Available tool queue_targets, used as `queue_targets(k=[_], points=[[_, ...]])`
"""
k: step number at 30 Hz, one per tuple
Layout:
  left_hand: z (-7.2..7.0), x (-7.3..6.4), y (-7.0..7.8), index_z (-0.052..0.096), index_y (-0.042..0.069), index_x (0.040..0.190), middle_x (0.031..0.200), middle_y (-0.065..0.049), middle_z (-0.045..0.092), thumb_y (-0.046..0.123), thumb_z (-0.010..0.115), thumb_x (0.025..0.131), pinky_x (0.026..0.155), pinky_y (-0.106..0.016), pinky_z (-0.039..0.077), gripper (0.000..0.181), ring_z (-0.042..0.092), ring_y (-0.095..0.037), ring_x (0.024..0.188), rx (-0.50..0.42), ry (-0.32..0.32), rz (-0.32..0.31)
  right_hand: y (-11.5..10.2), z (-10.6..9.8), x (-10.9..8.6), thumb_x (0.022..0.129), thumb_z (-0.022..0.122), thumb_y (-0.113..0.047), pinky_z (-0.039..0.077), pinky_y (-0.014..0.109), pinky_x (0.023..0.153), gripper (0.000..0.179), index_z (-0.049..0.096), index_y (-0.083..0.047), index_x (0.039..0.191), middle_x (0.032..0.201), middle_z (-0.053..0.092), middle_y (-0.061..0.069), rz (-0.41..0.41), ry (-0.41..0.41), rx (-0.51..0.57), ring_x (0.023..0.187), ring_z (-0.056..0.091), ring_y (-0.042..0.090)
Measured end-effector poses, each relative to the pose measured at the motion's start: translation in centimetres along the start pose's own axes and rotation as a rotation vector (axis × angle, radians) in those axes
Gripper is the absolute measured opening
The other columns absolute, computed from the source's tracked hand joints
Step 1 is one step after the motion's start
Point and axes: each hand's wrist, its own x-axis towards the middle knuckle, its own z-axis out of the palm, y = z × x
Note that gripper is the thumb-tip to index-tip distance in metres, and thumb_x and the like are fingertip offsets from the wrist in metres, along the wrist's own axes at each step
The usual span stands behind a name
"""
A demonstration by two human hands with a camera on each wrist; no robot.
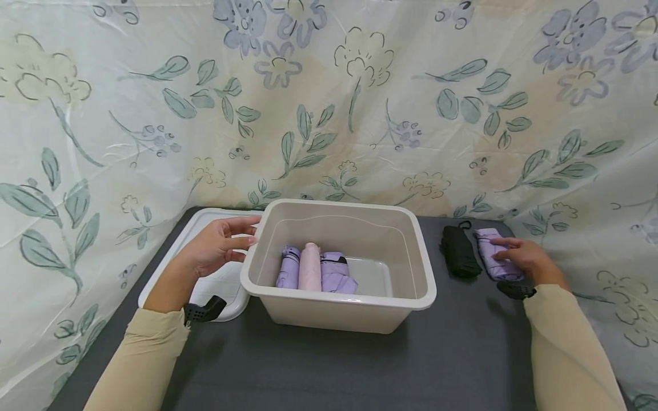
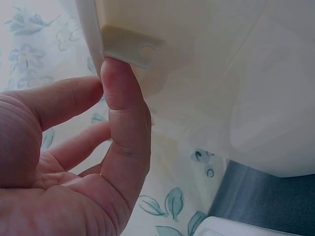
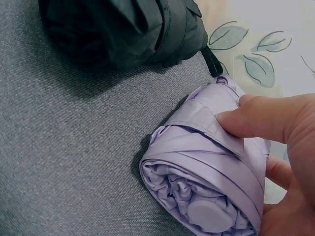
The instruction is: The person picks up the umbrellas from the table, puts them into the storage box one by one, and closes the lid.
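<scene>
A lilac folded umbrella (image 3: 206,157) lies on the dark cloth at the right. My right hand (image 1: 526,260) grips it, thumb (image 3: 256,118) on top and fingers at its far side. A black folded umbrella (image 1: 459,251) lies just left of it. In the middle stands a beige plastic bin (image 1: 339,313). My left hand (image 1: 218,245) has its fingertips at the bin's left rim, one right under the lip in the left wrist view. Inside the bin, side by side, are a lilac rolled umbrella (image 1: 289,268), a pink one (image 1: 310,268) and another lilac one (image 1: 336,275).
A white lid (image 1: 221,291) lies flat at the left, partly behind the left forearm. Dark grey cloth (image 1: 329,371) covers the table. A floral curtain (image 1: 308,114) hangs along the back and both sides, close behind the bin.
</scene>
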Motion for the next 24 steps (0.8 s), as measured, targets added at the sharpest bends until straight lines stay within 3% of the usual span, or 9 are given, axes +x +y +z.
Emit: queue_targets(k=[5,8,13,18,24], points=[[0.1,0.0,0.0,0.045,0.001,0.152,0.116,0.000,0.067,0.009,0.068,0.098,0.078,-0.035,0.063,0.060,0.071,-0.014,0.092,-0.005,-0.001,0.002,-0.4,0.1,0.1,0.094,0.072,-0.029,0.044,0.046,0.092,0.078,0.033,-0.007,0.158,0.161,0.005,0.041,0.031,0.027,-0.014,0.129,0.034,0.050],[0.1,0.0,-0.1,0.045,0.000,0.152,0.115,0.001,0.067,0.009,0.068,0.098,0.077,-0.034,0.063,0.059,0.071,-0.013,0.092,-0.007,-0.003,0.004,-0.6,0.2,0.1,0.093,0.072,-0.029,0.047,0.038,0.083,0.078,0.034,-0.008,0.158,0.161,0.005,0.041,0.044,0.026,-0.012,0.123,0.039,0.047],[0.1,0.0,0.0,0.045,0.000,0.152,0.116,0.000,0.066,0.008,0.068,0.098,0.077,-0.034,0.062,0.059,0.070,-0.013,0.093,-0.007,-0.007,0.002,-0.5,0.2,0.0,0.091,0.075,-0.031,0.046,0.038,0.085,0.082,0.033,-0.008,0.158,0.160,0.006,0.043,0.031,-0.004,-0.012,0.120,0.044,0.044],[0.1,0.1,0.1,0.044,0.000,0.153,0.117,-0.001,0.066,0.008,0.067,0.098,0.077,-0.034,0.062,0.060,0.071,-0.013,0.092,-0.008,-0.008,-0.003,-0.5,0.2,0.2,0.091,0.075,-0.030,0.050,0.035,0.079,0.081,0.033,-0.010,0.158,0.160,0.011,0.043,0.042,0.002,-0.006,0.105,0.057,0.033],[0.0,0.1,0.2,0.044,0.000,0.153,0.115,-0.001,0.066,0.009,0.067,0.099,0.078,-0.034,0.062,0.059,0.072,-0.014,0.094,-0.016,-0.008,-0.009,-1.2,0.2,-0.3,0.091,0.074,-0.029,0.045,0.050,0.094,0.080,0.034,-0.009,0.158,0.161,0.006,0.041,0.047,-0.018,-0.020,0.122,0.041,0.047]])
